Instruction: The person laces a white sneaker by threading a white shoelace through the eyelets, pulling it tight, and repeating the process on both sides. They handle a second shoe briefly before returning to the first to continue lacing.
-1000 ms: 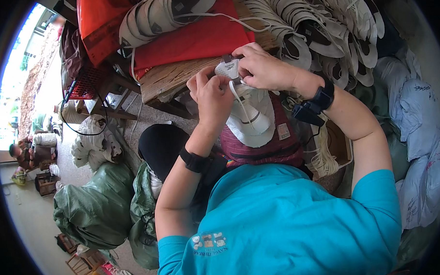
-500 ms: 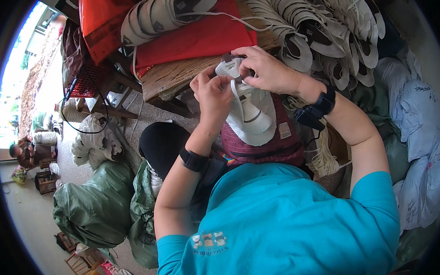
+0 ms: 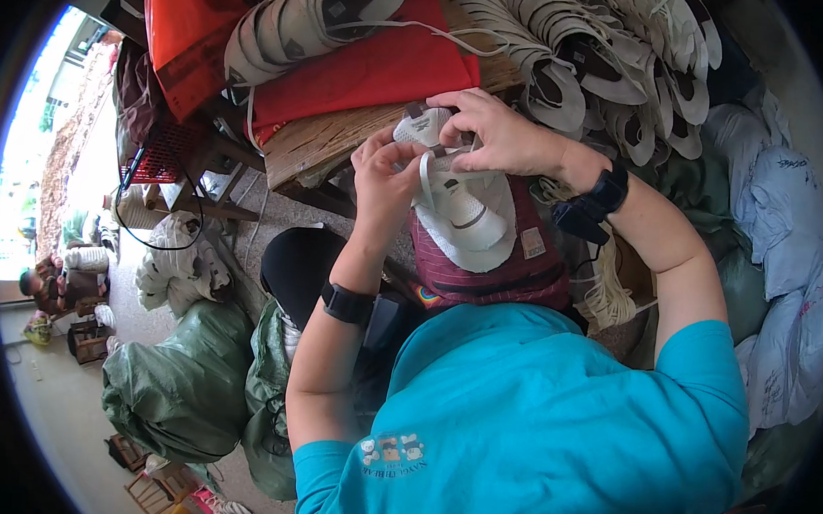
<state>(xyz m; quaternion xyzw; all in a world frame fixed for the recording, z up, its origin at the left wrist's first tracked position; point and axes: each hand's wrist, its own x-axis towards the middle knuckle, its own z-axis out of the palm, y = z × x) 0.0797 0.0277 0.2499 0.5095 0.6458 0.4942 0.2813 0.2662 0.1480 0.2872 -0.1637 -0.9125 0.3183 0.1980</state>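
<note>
Biggest first: wooden table [image 3: 315, 154] ahead of you, red cloth [image 3: 354, 83] over part of it. Nested rows of pale shoe uppers [image 3: 582, 59] at upper right, one more bundle [image 3: 279, 35] on the cloth. Maroon striped bag [image 3: 551, 273] just in front of your body. White shoe upper [image 3: 476, 237] lies on that bag, toe end toward you, far end up in your fingers near the table edge; separate from the piles.

Your right hand [image 3: 453, 151] is clamped on the upper by its opening; can't tell if it has lace too. Your left hand [image 3: 415, 160] has thumb and forefinger pinched together on the white lace [image 3: 426, 183], just beside the right.

Progress, my read: partway. Lace is at the opening, but a loop stands up slack, so drawing it flat looks left to do. Holes filled: too small to count.
</note>
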